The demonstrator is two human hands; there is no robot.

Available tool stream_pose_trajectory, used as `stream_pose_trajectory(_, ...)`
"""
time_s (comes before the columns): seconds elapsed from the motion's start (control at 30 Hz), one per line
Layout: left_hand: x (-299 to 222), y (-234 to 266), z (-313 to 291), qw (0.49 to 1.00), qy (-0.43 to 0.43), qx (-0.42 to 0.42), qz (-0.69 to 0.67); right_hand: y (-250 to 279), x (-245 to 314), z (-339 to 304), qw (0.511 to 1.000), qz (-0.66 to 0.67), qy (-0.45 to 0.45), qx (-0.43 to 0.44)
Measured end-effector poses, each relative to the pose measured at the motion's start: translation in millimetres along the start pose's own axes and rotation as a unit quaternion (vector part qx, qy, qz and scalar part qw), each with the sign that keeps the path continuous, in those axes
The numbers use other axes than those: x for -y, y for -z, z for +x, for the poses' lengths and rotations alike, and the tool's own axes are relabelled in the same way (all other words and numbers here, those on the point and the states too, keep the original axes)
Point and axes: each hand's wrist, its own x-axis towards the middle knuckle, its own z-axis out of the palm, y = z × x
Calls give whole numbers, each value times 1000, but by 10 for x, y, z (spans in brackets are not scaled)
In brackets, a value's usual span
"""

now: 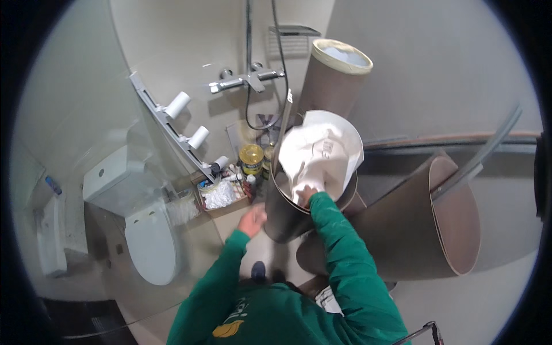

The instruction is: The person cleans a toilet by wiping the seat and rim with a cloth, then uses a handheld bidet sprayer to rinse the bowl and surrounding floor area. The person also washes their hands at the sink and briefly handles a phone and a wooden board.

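Note:
In front of me stands a dark, upright cylinder [284, 221] with an open top. A crumpled white bag [299, 150] with dark printing fills its mouth and rises above the far rim. My right hand [307, 196] is at the bag's near edge, inside the rim, its fingers closed on the white material. Just left of the cylinder, my left hand [253, 219] is low beside its wall, fingers loosely bent and apart, with nothing visible in it. Whether its fingertips touch the wall I cannot tell.
A tall brown tube [329, 86] with a cream rim stands behind. At right leans a large curved brown sheet [397, 230] with a grey strip [489, 149]. Left are a cardboard box [227, 206] of supplies, yellow-labelled cans [251, 158], a spotlight rail [164, 123] and a toilet [152, 247].

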Motion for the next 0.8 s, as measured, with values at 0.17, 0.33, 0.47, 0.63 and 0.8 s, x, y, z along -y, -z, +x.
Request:
stream_pose_trajectory(0.17, 814, 17, -1333, 983, 74, 109, 131, 668, 236, -350, 990, 136, 7, -35)
stream_pose_trajectory(0.33, 1155, -73, -2980, 926, 361, -32, 102, 1028, 895, -1317, 805, 353, 64, -473)
stream_pose_trajectory(0.47, 1074, -274, -4080, 828, 538, -151, 46, 621, 1635, -1895, 771, 392, 218, -453)
stream_pose_trajectory(0.63, 1279, -623, -4601, 843, 504, -186, 29, -231, 2108, -1958, 863, 301, 406, 1)
stream_pose_trajectory(0.8, 1442, -685, -4775, 817, 543, -187, 59, -908, 2395, -1932, 875, 169, 434, 133)
